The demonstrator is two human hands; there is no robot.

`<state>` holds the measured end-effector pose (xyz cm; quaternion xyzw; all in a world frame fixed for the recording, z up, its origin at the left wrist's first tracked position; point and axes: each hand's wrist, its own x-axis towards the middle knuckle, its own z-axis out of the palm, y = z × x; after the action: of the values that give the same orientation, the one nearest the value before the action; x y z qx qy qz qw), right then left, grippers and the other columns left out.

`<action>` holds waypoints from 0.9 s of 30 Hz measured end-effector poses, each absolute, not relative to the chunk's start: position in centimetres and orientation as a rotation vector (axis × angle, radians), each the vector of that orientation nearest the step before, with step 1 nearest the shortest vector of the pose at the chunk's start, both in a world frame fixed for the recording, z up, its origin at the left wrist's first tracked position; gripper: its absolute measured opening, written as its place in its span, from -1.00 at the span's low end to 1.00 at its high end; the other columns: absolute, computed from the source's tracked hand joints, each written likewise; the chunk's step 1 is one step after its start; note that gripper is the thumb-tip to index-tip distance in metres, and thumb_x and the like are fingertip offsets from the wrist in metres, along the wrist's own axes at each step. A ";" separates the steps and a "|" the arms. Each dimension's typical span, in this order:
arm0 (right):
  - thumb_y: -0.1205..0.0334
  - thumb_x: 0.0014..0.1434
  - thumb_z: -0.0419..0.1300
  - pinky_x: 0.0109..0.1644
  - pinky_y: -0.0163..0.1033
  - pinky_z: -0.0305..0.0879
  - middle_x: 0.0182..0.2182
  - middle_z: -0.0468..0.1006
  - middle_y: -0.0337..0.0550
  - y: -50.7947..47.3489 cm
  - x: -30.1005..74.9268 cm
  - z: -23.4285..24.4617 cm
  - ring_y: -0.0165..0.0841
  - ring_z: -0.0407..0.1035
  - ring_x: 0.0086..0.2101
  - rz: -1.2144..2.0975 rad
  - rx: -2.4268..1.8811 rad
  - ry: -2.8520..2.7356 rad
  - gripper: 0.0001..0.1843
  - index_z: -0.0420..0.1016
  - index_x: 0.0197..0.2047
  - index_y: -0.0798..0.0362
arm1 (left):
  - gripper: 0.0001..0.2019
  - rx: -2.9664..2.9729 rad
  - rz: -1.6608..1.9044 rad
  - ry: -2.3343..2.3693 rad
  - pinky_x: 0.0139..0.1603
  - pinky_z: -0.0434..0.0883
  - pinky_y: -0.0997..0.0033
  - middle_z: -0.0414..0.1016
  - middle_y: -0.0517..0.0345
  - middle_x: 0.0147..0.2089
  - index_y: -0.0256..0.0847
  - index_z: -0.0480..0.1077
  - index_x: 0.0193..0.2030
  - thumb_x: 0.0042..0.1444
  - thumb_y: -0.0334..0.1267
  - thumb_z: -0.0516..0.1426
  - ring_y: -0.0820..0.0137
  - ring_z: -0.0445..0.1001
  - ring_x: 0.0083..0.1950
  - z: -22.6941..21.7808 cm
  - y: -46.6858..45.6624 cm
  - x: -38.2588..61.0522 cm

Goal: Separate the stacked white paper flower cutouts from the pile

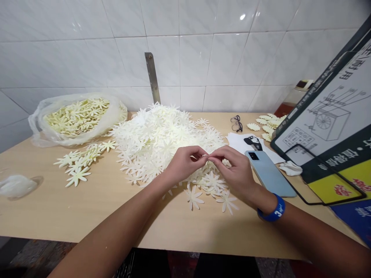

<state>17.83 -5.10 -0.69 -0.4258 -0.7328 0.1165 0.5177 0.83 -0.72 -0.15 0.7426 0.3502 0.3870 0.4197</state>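
Observation:
My left hand [189, 162] and my right hand [233, 166] meet fingertip to fingertip above the front right of a big heap of white flower-shaped petal pieces [162, 135]. Both are closed in a pinch. A tiny pale bit shows between the fingertips, too small and too covered to name. Below the hands, loose petal pieces [194, 197] lie flat on the table [116, 216]. On my right wrist sits a blue wristband [272, 208].
At the left stand a plastic bag [37, 123] of yellowish petal pieces and a white plastic bundle [17, 186]. To the right lie a light-blue phone [271, 173], glasses [237, 123] and a printed box [324, 123]. A metal bracket [152, 77] rises against the tiled wall.

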 end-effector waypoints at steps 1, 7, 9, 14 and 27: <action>0.22 0.25 0.19 -0.27 -0.12 0.31 -0.39 0.53 -0.13 -5.1 17.8 -0.7 -0.25 0.38 -0.37 0.281 -1.019 -1.768 -0.90 0.51 -0.31 -0.06 | -0.85 1.902 0.965 0.884 -0.30 0.43 0.43 0.55 0.12 -0.38 -0.25 0.50 -0.36 0.10 -0.23 0.16 0.43 0.48 -0.35 -0.2 -0.7 0.8; 0.23 0.24 0.20 -0.34 -0.16 0.28 -0.42 0.50 -0.14 -5.2 17.6 -0.7 -0.28 0.35 -0.42 0.271 -1.070 -1.777 -0.91 0.51 -0.32 -0.04 | -0.90 2.156 0.962 0.948 -0.30 0.41 0.42 0.55 0.12 -0.36 -0.22 0.47 -0.34 0.11 -0.30 0.13 0.40 0.48 -0.33 -0.2 -0.8 0.7; 0.24 0.25 0.18 -0.33 -0.16 0.29 -0.43 0.50 -0.15 -5.2 17.5 -0.7 -0.28 0.36 -0.41 0.261 -1.091 -1.777 -0.89 0.49 -0.33 -0.04 | -0.91 2.247 0.983 0.970 -0.31 0.39 0.42 0.54 0.12 -0.36 -0.21 0.46 -0.34 0.12 -0.31 0.12 0.39 0.48 -0.32 -0.1 -0.8 0.7; 0.30 0.23 0.16 -0.34 -0.19 0.28 -0.43 0.48 -0.16 -5.1 17.2 -0.9 -0.32 0.34 -0.42 0.272 -1.128 -1.759 -0.90 0.43 -0.35 -0.01 | -0.89 2.381 0.977 0.993 -0.32 0.33 0.41 0.53 0.11 -0.35 -0.21 0.47 -0.33 0.15 -0.31 0.11 0.39 0.45 -0.32 -0.2 -1.0 0.8; 0.16 0.21 0.17 -0.37 -0.26 0.22 -0.46 0.36 -0.22 -3.6 18.5 -1.4 -0.39 0.25 -0.44 0.686 -1.208 -1.419 -0.82 0.36 -0.40 0.03 | -0.77 1.287 1.460 1.008 -0.22 0.45 0.42 0.49 0.17 -0.37 -0.24 0.50 -0.30 0.03 -0.10 0.25 0.47 0.44 -0.34 -0.3 1.5 -0.2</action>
<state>18.55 -3.55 -1.38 -0.5095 -0.5987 0.2892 0.5462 -0.18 1.49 -0.28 0.5223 0.4091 0.5925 0.4569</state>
